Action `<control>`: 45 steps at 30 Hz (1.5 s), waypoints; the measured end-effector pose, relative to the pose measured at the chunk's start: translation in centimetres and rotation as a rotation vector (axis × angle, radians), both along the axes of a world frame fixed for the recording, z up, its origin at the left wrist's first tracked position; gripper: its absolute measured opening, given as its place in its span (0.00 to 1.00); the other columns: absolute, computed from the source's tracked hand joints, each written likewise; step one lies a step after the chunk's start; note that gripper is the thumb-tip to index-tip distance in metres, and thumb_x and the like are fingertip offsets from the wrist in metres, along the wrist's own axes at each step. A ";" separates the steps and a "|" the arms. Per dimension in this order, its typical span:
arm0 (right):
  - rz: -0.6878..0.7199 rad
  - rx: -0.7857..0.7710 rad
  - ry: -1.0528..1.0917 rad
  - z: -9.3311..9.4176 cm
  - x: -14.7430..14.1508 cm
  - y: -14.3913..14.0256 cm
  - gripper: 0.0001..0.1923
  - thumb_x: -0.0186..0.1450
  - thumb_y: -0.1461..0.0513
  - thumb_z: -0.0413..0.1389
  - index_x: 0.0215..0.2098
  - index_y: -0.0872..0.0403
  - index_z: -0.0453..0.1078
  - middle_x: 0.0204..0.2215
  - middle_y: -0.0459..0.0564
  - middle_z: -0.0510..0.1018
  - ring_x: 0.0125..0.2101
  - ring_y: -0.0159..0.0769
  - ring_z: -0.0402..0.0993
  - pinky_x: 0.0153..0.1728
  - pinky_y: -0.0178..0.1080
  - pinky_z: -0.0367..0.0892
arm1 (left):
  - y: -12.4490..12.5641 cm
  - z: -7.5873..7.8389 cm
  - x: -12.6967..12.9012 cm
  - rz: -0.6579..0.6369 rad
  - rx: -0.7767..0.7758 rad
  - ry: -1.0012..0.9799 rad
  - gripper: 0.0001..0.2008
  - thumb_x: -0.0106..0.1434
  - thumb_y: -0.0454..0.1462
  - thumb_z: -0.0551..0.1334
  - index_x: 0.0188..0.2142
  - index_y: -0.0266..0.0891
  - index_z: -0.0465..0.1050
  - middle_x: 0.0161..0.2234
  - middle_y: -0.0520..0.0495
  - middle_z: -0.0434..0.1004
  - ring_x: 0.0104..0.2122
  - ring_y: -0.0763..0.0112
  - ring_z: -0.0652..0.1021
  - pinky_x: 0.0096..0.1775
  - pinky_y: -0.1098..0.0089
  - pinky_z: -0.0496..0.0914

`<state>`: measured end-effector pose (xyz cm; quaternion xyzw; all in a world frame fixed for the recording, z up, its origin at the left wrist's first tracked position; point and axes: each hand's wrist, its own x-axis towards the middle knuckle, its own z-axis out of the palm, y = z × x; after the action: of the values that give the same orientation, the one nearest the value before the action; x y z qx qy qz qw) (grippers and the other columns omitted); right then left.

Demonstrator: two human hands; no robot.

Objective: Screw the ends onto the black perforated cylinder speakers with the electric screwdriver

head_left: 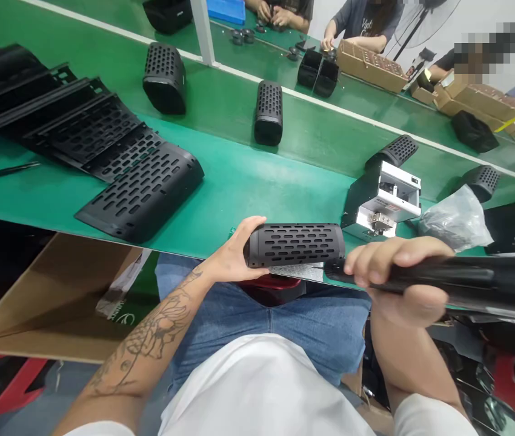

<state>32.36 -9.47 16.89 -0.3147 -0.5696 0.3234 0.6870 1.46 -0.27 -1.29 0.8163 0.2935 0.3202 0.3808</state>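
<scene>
My left hand [234, 257] is closed around the left end of a black slotted speaker housing [297, 243], which lies sideways at the table's front edge. In my right hand [405, 281] is a black electric screwdriver [489, 281], held level with its fingers wrapped round the barrel. The driver's narrow front end [334, 269] points left and sits by the lower right corner of the housing; whether the two touch I cannot tell. To the left on the green mat rests a row of overlapping black slotted panels [142, 194].
A silver and black screw feeder [382, 203] stands right of the housing, beside a clear plastic bag [457, 219]. Several finished-looking housings [269, 112] stand along the back strip. A cardboard box [34, 290] is below the table at left. Across the bench, people's hands [272, 15] handle small parts.
</scene>
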 end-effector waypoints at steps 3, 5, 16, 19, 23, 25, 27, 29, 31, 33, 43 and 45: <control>0.039 -0.024 -0.014 -0.9 -2.2 0.9 0.23 0.70 0.42 0.82 0.38 0.44 0.81 0.20 0.37 0.81 0.14 0.33 0.72 0.22 0.40 0.80 | 0.0 -0.3 0.7 0.012 0.010 -0.050 0.60 0.64 0.44 0.87 0.87 0.49 0.60 0.84 0.28 0.69 0.85 0.30 0.73 0.85 0.32 0.71; 0.038 -0.016 -0.011 -1.4 -2.8 1.5 0.22 0.71 0.42 0.82 0.38 0.45 0.82 0.21 0.37 0.81 0.14 0.33 0.73 0.22 0.40 0.80 | 0.0 -0.4 0.9 0.007 0.023 -0.082 0.60 0.61 0.43 0.88 0.86 0.50 0.63 0.83 0.28 0.71 0.84 0.29 0.74 0.85 0.31 0.71; 0.182 -0.081 -0.060 -1.9 -3.0 2.5 0.16 0.73 0.52 0.81 0.39 0.46 0.81 0.22 0.37 0.80 0.16 0.31 0.75 0.25 0.38 0.83 | -0.1 -0.3 1.4 -0.010 0.025 -0.150 0.53 0.63 0.43 0.88 0.82 0.49 0.67 0.77 0.31 0.77 0.79 0.35 0.80 0.82 0.35 0.76; 0.213 -0.077 -0.089 -1.9 -3.0 2.4 0.17 0.74 0.52 0.81 0.38 0.46 0.79 0.20 0.36 0.79 0.15 0.31 0.73 0.24 0.37 0.81 | -0.3 -0.3 1.6 0.007 -0.005 -0.146 0.52 0.63 0.44 0.87 0.81 0.49 0.68 0.78 0.31 0.77 0.79 0.36 0.80 0.82 0.37 0.77; 0.244 -0.091 -0.108 -2.6 -2.9 1.8 0.15 0.74 0.53 0.79 0.41 0.45 0.79 0.21 0.38 0.79 0.16 0.33 0.73 0.24 0.40 0.80 | -0.6 -0.3 1.6 0.019 -0.052 -0.096 0.56 0.59 0.45 0.90 0.80 0.49 0.69 0.78 0.31 0.77 0.80 0.35 0.79 0.82 0.37 0.77; 0.271 -0.078 -0.121 -3.2 -2.7 1.5 0.13 0.75 0.55 0.78 0.43 0.45 0.79 0.22 0.39 0.79 0.17 0.34 0.74 0.25 0.40 0.80 | -0.6 -0.2 1.5 0.011 -0.050 -0.084 0.56 0.58 0.45 0.90 0.81 0.48 0.69 0.78 0.31 0.77 0.79 0.35 0.80 0.82 0.37 0.77; 0.281 -0.068 -0.140 -3.8 -2.5 1.3 0.11 0.75 0.57 0.77 0.44 0.45 0.79 0.24 0.39 0.79 0.18 0.34 0.74 0.26 0.41 0.80 | -0.6 -0.1 1.5 0.013 -0.055 -0.061 0.58 0.57 0.44 0.90 0.81 0.48 0.69 0.78 0.31 0.77 0.79 0.35 0.80 0.82 0.37 0.78; 0.280 -0.081 -0.147 -4.3 -2.4 1.1 0.10 0.75 0.59 0.76 0.45 0.45 0.79 0.24 0.40 0.79 0.19 0.35 0.75 0.26 0.42 0.80 | -0.7 0.0 1.4 0.021 -0.075 -0.037 0.59 0.55 0.43 0.91 0.81 0.49 0.69 0.78 0.31 0.77 0.80 0.34 0.80 0.82 0.36 0.77; 0.282 -0.096 -0.127 -4.5 -2.4 1.0 0.09 0.75 0.59 0.75 0.45 0.45 0.80 0.24 0.41 0.80 0.19 0.37 0.75 0.27 0.43 0.80 | -0.7 -0.1 1.4 0.028 -0.098 -0.030 0.61 0.53 0.43 0.92 0.81 0.50 0.69 0.79 0.31 0.77 0.80 0.34 0.79 0.83 0.36 0.77; 0.291 -0.112 -0.115 -4.4 -2.6 0.8 0.08 0.75 0.59 0.75 0.46 0.45 0.82 0.24 0.42 0.81 0.20 0.37 0.77 0.27 0.44 0.81 | -0.7 -0.2 1.4 0.028 -0.113 -0.029 0.61 0.52 0.43 0.92 0.81 0.50 0.69 0.79 0.31 0.76 0.80 0.34 0.79 0.83 0.36 0.77; -0.407 0.029 0.052 -0.4 5.9 3.0 0.17 0.67 0.49 0.85 0.35 0.46 0.86 0.22 0.42 0.80 0.18 0.39 0.75 0.24 0.47 0.81 | -1.6 -0.5 1.9 0.108 -0.001 -0.007 0.59 0.56 0.43 0.90 0.81 0.49 0.68 0.78 0.29 0.77 0.79 0.32 0.80 0.80 0.32 0.79; -0.685 0.074 0.014 -0.9 8.9 4.2 0.21 0.66 0.49 0.85 0.31 0.47 0.81 0.22 0.41 0.81 0.20 0.37 0.77 0.28 0.45 0.82 | -1.8 -0.9 2.1 0.146 0.028 -0.016 0.59 0.55 0.42 0.90 0.81 0.50 0.68 0.77 0.31 0.78 0.78 0.31 0.81 0.79 0.31 0.79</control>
<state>41.23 -5.22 16.03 -0.4603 -0.4374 0.0552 0.7706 3.56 -2.05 -2.15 0.7952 0.3447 0.3577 0.3476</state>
